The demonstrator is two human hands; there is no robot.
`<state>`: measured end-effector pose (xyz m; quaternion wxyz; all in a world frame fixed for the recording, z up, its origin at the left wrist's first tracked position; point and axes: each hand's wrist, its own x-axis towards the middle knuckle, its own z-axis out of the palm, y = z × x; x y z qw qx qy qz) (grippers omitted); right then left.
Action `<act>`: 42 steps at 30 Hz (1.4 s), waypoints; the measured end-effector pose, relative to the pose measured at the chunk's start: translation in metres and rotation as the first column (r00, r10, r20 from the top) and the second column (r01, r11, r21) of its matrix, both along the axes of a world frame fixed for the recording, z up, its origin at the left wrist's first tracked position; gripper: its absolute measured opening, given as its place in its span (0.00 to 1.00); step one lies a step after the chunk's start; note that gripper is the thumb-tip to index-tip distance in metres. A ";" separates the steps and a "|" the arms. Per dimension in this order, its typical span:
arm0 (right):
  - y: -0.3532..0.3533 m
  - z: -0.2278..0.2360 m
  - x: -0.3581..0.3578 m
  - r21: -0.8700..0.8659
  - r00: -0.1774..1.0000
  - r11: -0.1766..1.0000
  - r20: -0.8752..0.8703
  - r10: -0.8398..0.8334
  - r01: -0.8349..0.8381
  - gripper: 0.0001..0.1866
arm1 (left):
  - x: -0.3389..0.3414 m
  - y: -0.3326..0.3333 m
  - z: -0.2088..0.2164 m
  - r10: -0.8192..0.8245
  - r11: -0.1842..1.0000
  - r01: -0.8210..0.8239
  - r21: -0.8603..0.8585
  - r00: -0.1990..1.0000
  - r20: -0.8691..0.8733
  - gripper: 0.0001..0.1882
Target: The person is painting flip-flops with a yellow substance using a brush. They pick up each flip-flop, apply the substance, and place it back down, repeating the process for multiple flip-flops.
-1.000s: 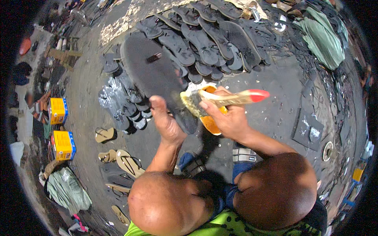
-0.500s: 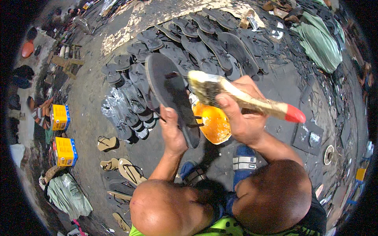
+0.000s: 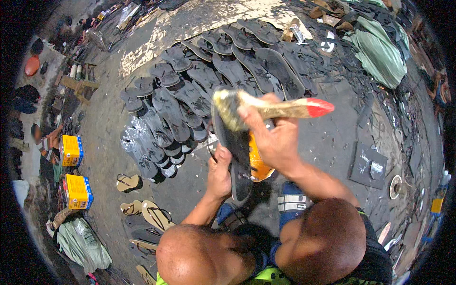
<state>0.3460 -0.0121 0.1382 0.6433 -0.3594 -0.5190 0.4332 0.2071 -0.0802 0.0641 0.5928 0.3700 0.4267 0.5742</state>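
Two hands working | left hand gripping black sole upright, long axis near-vertical | right hand clasping brush, bristles touching sole's top

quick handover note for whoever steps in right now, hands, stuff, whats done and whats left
Left hand: grips a black sole by its edge, held up on its side.
Right hand: holds a brush with a red-tipped wooden handle, bristles on the top end of the sole.
Orange glue pot sits just behind the sole.
Done: rows of black soles lie spread on the floor beyond the hands; whether coated, cannot tell.
Left: brush is only at the sole's top end, lower part unbrushed.
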 end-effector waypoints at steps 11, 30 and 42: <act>0.036 -0.002 0.033 0.297 0.915 0.952 0.399 -0.054 -0.073 0.07 | -0.018 0.000 0.030 -0.094 0.984 0.121 -0.131 0.976 0.199 0.35; -0.023 -0.083 0.104 -0.296 0.999 0.955 -0.052 0.013 -0.028 0.12 | -0.022 0.133 0.045 -0.019 0.918 0.052 -0.393 0.996 0.087 0.33; -0.033 -0.105 0.206 -0.388 0.942 0.873 -0.032 -0.334 0.296 0.19 | 0.090 0.301 -0.064 0.196 0.903 -0.280 -0.326 0.943 -0.270 0.44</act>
